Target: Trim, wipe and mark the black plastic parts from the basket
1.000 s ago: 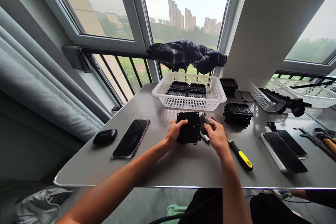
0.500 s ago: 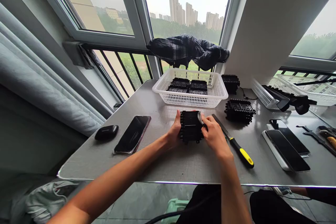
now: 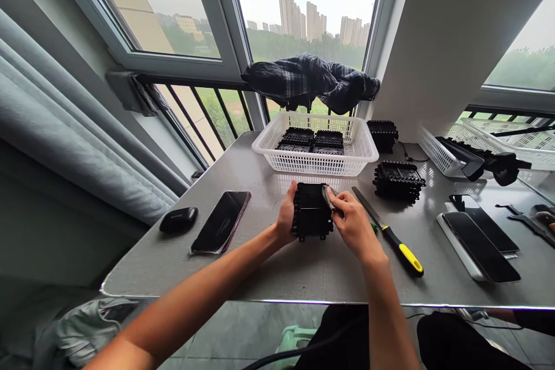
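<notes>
My left hand (image 3: 286, 215) is closed on the left side of a black plastic part (image 3: 312, 211) with toothed edges, held upright just above the table. In my right hand (image 3: 352, 221) a small grey cloth (image 3: 328, 196) is pinched between thumb and fingers, against the part's upper right edge. To the right of that hand lies a flat file (image 3: 392, 237) with a black and yellow handle. A small green thing (image 3: 373, 227) shows partly behind my right hand.
Beyond my hands, a white basket (image 3: 314, 169) holds several similar black parts. More black parts (image 3: 398, 180) are stacked to its right. Phones (image 3: 221, 221) and a black case (image 3: 178, 219) lie at left; other phones (image 3: 481, 245) and tools (image 3: 522, 219) at right.
My right hand has moved the cloth slightly left along the part's upper right corner, and more of the cloth shows. The left hand keeps its hold, while the view has shifted a little.
</notes>
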`<state>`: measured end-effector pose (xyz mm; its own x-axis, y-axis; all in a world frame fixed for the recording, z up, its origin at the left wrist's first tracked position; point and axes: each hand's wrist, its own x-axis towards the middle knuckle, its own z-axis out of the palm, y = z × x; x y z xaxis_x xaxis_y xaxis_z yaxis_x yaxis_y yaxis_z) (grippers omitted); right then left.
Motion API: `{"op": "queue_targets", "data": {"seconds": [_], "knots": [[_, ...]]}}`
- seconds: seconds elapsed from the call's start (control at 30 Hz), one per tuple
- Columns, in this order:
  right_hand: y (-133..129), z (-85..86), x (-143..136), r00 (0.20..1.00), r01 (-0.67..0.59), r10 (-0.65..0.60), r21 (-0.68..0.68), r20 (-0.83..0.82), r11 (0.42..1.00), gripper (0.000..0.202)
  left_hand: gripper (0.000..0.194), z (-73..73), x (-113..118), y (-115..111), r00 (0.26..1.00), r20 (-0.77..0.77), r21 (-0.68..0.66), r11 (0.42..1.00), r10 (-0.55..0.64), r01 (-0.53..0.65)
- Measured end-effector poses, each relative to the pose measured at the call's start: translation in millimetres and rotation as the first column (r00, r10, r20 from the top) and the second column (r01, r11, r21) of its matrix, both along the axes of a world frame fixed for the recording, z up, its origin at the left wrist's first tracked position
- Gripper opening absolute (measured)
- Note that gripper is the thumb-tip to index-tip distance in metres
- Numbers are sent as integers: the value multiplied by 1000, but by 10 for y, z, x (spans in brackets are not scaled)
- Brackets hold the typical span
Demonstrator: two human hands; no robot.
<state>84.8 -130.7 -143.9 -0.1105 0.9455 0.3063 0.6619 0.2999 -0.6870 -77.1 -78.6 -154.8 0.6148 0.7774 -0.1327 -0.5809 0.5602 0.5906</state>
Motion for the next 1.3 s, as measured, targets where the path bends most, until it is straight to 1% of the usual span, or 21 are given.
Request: {"op": "queue_targets", "data": {"seconds": [0.07, 0.13, 0.2, 0.23, 0.3, 0.37, 0.43, 0.47, 0.6, 0.67, 0.73, 0.8, 0.87, 0.9, 0.93, 1.0, 1.07, 1.1, 1.13, 1.2, 1.3], "knots": [[-66, 51, -8, 998, -61, 61, -30, 2, 998, 53, 67, 39, -15, 44, 994, 12, 2, 994, 105, -105], [-158, 136, 1, 992, -124, 126, -70, 25, 990, 50, 64, 83, -38, 92, 976, 29, 9, 976, 216, -216], [-243, 230, 39, 988, -137, 144, -111, 54, 984, 43, 60, 118, -55, 126, 961, 43, 13, 962, 273, -274], [-271, 269, 68, 991, -113, 120, -117, 53, 987, 39, 60, 128, -57, 131, 960, 47, 15, 961, 276, -277], [-288, 313, 134, 1000, 4, -4, -68, 1, 998, 36, 63, 131, -44, 116, 972, 39, 13, 973, 230, -230], [-252, 302, 174, 985, 153, -149, 33, -92, 988, 39, 66, 116, -16, 76, 989, 16, 5, 989, 145, -145], [-182, 239, 160, 967, 227, -210, 107, -146, 968, 46, 68, 90, 12, 28, 998, -8, 1, 998, 61, -61], [-143, 196, 130, 968, 223, -205, 120, -145, 967, 49, 67, 76, 21, 9, 999, -17, 1, 1000, 31, -31], [-31, 33, -34, 996, 88, -85, 74, -41, 993, 57, 62, 31, 21, -7, 1000, -24, 5, 1000, 5, -5], [-39, 18, -72, 1000, 28, -27, 47, -3, 999, 58, 64, 29, 6, 17, 1000, -10, 5, 1000, 23, -23], [-102, 70, -59, 999, -35, 35, 4, 27, 999, 56, 68, 50, -11, 48, 997, 9, 13, 997, 77, -77], [-200, 174, -7, 993, -101, 105, -68, 58, 993, 49, 69, 88, -28, 77, 989, 22, 23, 988, 149, -150], [-293, 291, 62, 985, -148, 160, -146, 71, 978, 40, 68, 129, -42, 97, 982, 24, 24, 982, 185, -186], [-326, 341, 96, 985, -152, 163, -164, 53, 975, 39, 68, 146, -47, 101, 982, 26, 22, 982, 188, -189], [-346, 379, 123, 991, -132, 136, -154, 18, 979, 38, 69, 158, -49, 101, 983, 26, 18, 983, 180, -180], [-347, 415, 148, 997, -16, 11, -64, -73, 998, 39, 70, 163, -41, 85, 988, 19, 17, 988, 155, -155], [-312, 401, 117, 981, 128, -119, 47, -156, 991, 42, 71, 144, -19, 46, 994, -14, 28, 994, 109, -109], [-290, 382, 79, 971, 177, -160, 86, -178, 980, 44, 70, 128, -4, 21, 996, -39, 36, 996, 86, -85], [-268, 358, 28, 965, 205, -183, 106, -186, 973, 46, 70, 109, 13, -6, 996, -63, 47, 997, 70, -67], [-232, 305, -101, 966, 219, -201, 107, -160, 970, 48, 68, 68, 46, -57, 994, -101, 66, 997, 51, -44], [-199, 233, -305, 974, 222, -219, 46, -59, 974, 50, 67, 3, 89, -109, 990, -130, 79, 996, 52, -42]]}}
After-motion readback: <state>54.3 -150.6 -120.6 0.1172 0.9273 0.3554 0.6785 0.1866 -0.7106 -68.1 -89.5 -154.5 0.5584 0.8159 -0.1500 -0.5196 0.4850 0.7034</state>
